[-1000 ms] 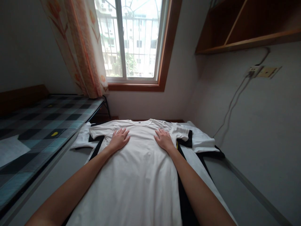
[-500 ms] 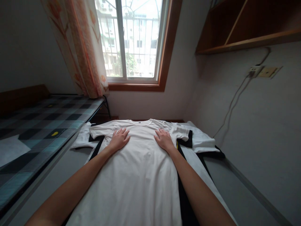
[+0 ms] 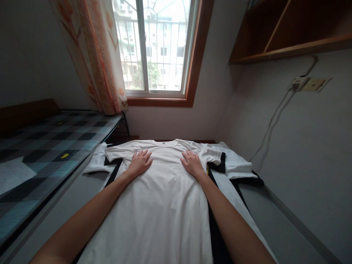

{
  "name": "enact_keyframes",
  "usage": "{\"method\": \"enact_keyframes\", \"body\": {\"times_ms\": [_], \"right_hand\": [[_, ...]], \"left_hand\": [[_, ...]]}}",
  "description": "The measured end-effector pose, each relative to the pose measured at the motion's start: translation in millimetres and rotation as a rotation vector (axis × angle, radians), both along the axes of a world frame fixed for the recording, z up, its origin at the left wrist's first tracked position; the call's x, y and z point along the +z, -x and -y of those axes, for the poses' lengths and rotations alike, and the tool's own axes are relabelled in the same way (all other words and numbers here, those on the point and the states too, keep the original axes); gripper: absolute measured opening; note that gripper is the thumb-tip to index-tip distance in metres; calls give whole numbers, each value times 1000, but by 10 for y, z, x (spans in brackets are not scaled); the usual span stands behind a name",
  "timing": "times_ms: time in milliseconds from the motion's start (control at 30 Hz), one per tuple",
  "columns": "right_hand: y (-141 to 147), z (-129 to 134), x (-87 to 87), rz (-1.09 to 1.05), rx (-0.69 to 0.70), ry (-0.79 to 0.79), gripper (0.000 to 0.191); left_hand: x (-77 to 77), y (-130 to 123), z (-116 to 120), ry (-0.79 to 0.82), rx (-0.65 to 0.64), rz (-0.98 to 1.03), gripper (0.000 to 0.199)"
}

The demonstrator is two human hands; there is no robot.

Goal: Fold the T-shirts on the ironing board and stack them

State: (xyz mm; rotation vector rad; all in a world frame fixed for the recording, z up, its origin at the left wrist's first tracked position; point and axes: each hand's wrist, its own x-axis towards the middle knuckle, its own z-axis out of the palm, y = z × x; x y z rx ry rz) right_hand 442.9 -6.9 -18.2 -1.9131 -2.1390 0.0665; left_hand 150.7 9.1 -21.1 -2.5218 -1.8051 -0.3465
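A white T-shirt (image 3: pixel 165 198) lies spread out with its collar at the far end, creased over the chest and lower body. My left hand (image 3: pixel 140 162) rests flat on its upper left chest, fingers stretched out. On the upper right chest, my right hand (image 3: pixel 191 162) lies open in the same way, palm down. Both hands touch the cloth without gripping it. Beneath this shirt, black fabric (image 3: pixel 218 167) shows along the sleeves and sides. A wider white garment (image 3: pixel 236 165) with dark trim sticks out below that at both sides.
The clothes lie on a grey surface (image 3: pixel 275 216). To the left is a bed with a checked mat (image 3: pixel 79 136) and a white sheet-like piece (image 3: pixel 15 174). A window (image 3: pixel 162 47) with a curtain (image 3: pixel 96 55) is ahead. A wooden shelf (image 3: pixel 286 47) and a plugged-in cable (image 3: pixel 271 123) are right.
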Motion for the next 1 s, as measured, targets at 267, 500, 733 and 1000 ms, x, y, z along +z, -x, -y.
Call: {"method": "enact_keyframes", "body": {"times_ms": [267, 500, 733, 1000], "right_hand": [[3, 4, -5, -9, -1, -13, 49], [16, 10, -4, 8, -12, 2, 50], [-86, 36, 58, 106, -162, 81, 58], [-601, 11, 63, 46, -466, 158, 73]], "left_hand": [[-11, 2, -10, -10, -5, 6, 49], [-2, -5, -2, -18, -1, 7, 48], [-28, 15, -17, -24, -6, 6, 49], [-12, 7, 10, -29, -6, 9, 47]]}}
